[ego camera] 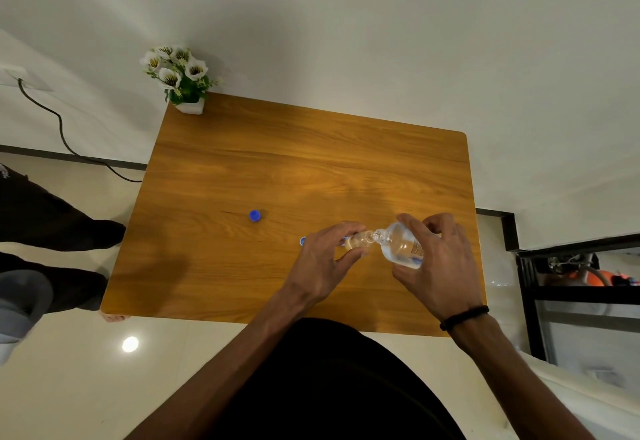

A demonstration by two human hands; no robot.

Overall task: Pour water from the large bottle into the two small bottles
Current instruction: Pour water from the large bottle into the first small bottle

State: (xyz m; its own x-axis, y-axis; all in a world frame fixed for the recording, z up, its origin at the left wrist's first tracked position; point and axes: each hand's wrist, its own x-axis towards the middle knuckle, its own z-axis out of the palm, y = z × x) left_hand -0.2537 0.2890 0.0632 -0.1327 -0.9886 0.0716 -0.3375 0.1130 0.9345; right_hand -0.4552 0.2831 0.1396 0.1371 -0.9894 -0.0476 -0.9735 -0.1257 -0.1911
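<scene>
My right hand (pixel 440 263) grips the tilted large clear plastic bottle (pixel 401 244), pouring into the small clear bottle (pixel 356 239) my left hand (pixel 325 259) holds; the second small bottle seems unfilled.

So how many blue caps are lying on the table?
2: one blue cap alone mid-table, another cap peeking out beside the left hand. More may be hidden.

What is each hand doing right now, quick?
Left hand: grip curled round the small bottle.
Right hand: grip curled round the tilted large bottle.
</scene>
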